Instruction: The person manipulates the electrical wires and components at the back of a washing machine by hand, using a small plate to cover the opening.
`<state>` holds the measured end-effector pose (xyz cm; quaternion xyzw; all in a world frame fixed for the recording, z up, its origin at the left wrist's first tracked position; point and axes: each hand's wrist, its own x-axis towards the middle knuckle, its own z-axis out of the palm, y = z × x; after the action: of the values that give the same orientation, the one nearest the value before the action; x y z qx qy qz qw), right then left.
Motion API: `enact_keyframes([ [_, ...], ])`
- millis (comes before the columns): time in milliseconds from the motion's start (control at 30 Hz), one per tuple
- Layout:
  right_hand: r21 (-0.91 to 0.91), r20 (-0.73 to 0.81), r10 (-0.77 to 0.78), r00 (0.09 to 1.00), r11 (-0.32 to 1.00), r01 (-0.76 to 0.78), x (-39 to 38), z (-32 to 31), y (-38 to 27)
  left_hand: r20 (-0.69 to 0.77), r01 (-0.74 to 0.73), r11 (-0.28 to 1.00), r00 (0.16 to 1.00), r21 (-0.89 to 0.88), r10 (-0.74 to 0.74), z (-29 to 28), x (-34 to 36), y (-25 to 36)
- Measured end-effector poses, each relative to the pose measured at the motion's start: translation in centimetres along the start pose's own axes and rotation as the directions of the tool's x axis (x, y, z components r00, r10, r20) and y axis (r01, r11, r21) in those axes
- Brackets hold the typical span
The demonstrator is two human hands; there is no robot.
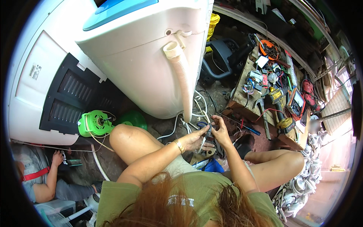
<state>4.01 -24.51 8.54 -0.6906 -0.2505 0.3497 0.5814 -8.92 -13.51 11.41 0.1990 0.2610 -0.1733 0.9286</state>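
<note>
Low in front of me, my left hand [194,140] pinches a cable [206,137] between thumb and forefinger, its other fingers stretched out beneath. My right hand [220,131] closes its thumb and fingertips on the same cable, right beside the left fingertips. A dark piece shows at the pinch; its exact kind is too small to tell. White wires [200,102] run up from there toward the base of a white washing machine [132,64]. Down the machine's side hangs a ribbed drain hose [181,75], its end just above my hands.
At right, a wooden bench [238,94] carries a yellow drill [281,104], a red power tool [308,90] and an orange bowl [269,49] of small parts. A green motor [94,123] lies left of my knee. Another person's arm [49,181] is at lower left. Metal parts [302,183] pile at right.
</note>
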Motion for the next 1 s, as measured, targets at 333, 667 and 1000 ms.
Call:
enact_keyframes([
  [333,-0.528,0.094,-0.532,0.841,0.69,0.495,-2.8,2.0,-8.1,-0.08,-0.584,0.355,0.442,0.73,0.893,1.7,2.5,-0.8],
  [667,0.6,0.251,-0.024,0.968,0.788,-0.137,-1.4,-2.5,-8.7,0.214,-0.182,0.942,0.969,0.281,0.123,0.3,1.5,1.2],
  [1000,0.122,0.01,-0.072,0.997,0.99,0.071,-2.9,-2.8,-4.6,-0.07,-0.244,0.871,0.951,0.426,0.301,1.7,0.5,2.4],
])
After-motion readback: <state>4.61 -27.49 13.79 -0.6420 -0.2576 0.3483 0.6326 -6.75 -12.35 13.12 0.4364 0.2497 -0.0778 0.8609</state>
